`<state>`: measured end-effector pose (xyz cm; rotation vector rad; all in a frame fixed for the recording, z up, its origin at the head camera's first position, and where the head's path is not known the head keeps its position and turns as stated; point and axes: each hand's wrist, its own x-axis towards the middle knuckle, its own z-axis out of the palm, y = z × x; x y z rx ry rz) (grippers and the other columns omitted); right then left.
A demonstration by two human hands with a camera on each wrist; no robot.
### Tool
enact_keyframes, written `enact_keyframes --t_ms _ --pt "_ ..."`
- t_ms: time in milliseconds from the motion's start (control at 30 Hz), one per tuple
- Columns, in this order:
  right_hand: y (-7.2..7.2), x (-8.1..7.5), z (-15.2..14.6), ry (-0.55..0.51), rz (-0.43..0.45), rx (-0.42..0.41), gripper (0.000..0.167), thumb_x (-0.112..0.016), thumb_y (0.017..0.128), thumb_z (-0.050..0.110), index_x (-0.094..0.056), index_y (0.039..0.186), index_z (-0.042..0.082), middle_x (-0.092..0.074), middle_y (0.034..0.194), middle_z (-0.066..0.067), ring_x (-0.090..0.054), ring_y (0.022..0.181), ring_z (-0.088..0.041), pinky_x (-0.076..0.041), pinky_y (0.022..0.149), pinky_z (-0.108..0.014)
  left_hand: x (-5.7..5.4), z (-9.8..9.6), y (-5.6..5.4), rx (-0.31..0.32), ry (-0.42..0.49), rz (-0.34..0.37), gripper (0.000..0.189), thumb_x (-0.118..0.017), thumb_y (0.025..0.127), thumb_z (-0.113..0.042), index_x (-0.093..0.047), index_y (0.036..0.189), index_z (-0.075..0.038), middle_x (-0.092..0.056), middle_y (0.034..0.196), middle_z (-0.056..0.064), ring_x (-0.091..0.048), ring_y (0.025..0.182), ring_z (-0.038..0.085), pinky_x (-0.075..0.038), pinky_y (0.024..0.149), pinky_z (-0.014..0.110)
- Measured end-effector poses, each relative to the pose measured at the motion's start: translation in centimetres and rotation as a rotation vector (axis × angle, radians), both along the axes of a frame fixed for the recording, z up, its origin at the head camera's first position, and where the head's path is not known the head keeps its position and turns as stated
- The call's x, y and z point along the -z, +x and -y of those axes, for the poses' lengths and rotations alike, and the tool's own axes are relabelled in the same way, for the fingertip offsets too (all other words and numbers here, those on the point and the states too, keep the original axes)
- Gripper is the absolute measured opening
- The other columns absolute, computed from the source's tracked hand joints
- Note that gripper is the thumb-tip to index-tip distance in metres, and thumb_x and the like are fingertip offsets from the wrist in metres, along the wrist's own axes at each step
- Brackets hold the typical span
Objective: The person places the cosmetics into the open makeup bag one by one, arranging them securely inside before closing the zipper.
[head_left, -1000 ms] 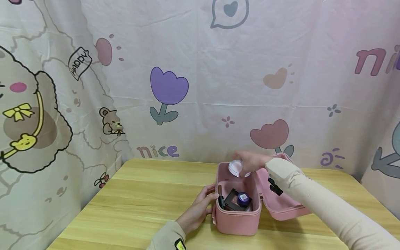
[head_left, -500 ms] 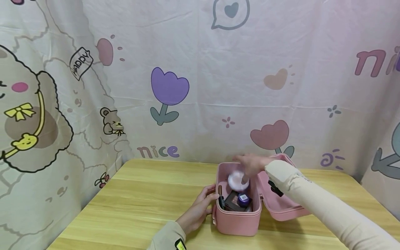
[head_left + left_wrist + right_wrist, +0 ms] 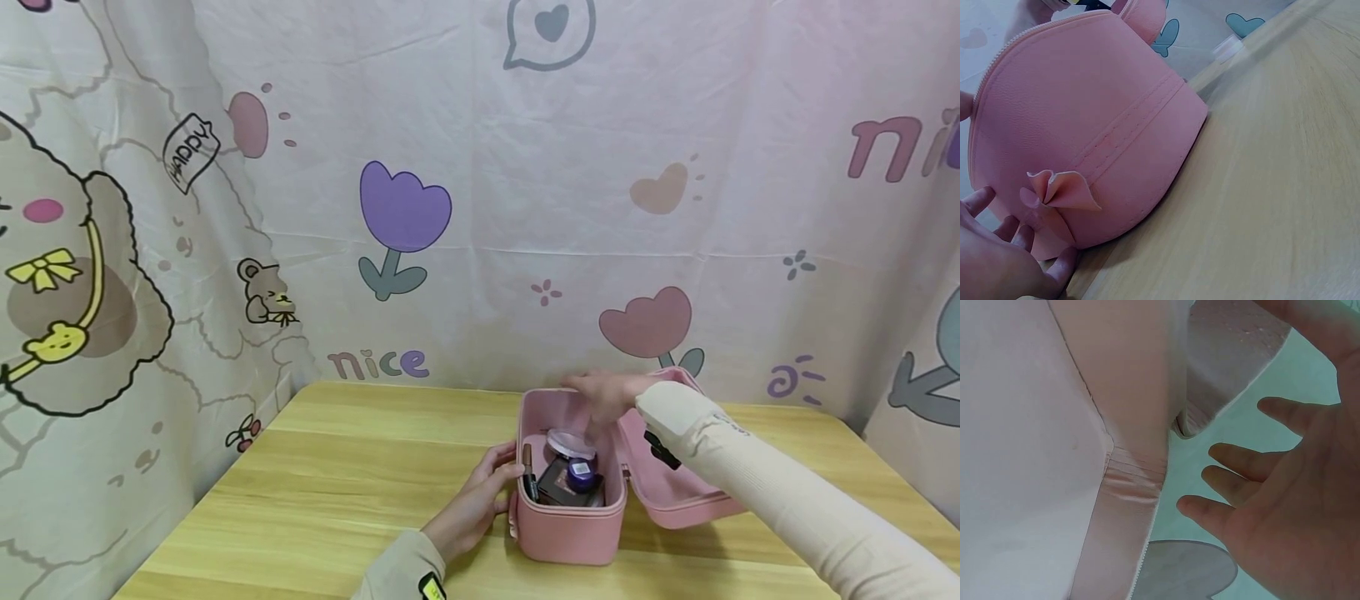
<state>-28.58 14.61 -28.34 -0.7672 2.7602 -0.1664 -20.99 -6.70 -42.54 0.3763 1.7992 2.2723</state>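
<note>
A pink cosmetic case [image 3: 568,537] stands on the table with its lid [image 3: 686,500] folded back to the right. My left hand [image 3: 480,496] rests against its left side, thumb at the rim. In the left wrist view, those fingertips [image 3: 982,197] touch the case near a pink bow [image 3: 1063,190]. Above the far right of the opening hovers my right hand [image 3: 609,396], fingers spread and holding nothing, as the right wrist view confirms. Inside lie a round clear-lidded compact [image 3: 567,442], a dark blue jar [image 3: 581,476], a dark flat palette [image 3: 555,483] and a slim brown-and-black tube [image 3: 528,473].
The wooden table [image 3: 337,483] extends left of the case and a little to its right. Behind hangs a pale printed curtain [image 3: 480,208], which also covers the left side. A black strap piece [image 3: 660,450] hangs by the right sleeve, over the lid.
My right hand has let go of the round compact, which dropped to the far end of the case and tipped flatter there. My left hand has stayed in place.
</note>
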Motion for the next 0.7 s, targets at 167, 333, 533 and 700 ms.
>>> enact_keyframes --t_ms 167,333,533,700 --pt "-0.05 -0.07 0.08 0.003 0.013 0.011 0.088 -0.081 0.07 0.007 -0.038 0.146 0.006 -0.035 0.146 -0.025 -0.031 0.132 -0.043 -0.028 0.104 -0.061 -0.16 -0.02 0.06 -0.001 -0.009 -0.001 0.059 -0.051 0.095 -0.02 -0.029 0.144 0.003 -0.031 0.145 0.023 -0.043 0.12 0.027 -0.045 0.088 0.038" --pt "-0.07 -0.1 0.11 0.009 0.013 -0.006 0.09 -0.081 0.069 0.009 -0.037 0.147 0.006 -0.033 0.147 -0.024 -0.03 0.133 -0.044 -0.029 0.104 -0.06 -0.23 0.07 0.04 0.01 -0.016 -0.008 0.061 -0.052 0.094 -0.022 -0.028 0.144 0.003 -0.029 0.145 0.024 -0.042 0.122 0.028 -0.044 0.089 0.039" --pt "-0.22 -0.03 -0.06 -0.001 0.025 -0.036 0.092 -0.081 0.069 0.014 -0.036 0.149 0.007 -0.029 0.151 -0.023 -0.027 0.135 -0.044 -0.028 0.103 -0.062 -0.25 0.13 -0.03 0.028 -0.024 -0.029 0.065 -0.054 0.094 -0.028 -0.027 0.144 0.005 -0.028 0.145 0.026 -0.041 0.122 0.029 -0.045 0.088 0.038" --pt "-0.48 -0.08 -0.18 -0.026 0.004 -0.115 0.086 -0.076 0.077 0.024 -0.034 0.149 0.004 -0.029 0.151 -0.024 -0.024 0.137 -0.044 -0.024 0.107 -0.06 -0.32 0.12 -0.01 0.017 -0.022 -0.006 0.062 -0.053 0.094 -0.025 -0.028 0.144 0.002 -0.029 0.146 0.024 -0.037 0.127 0.034 -0.044 0.09 0.041"
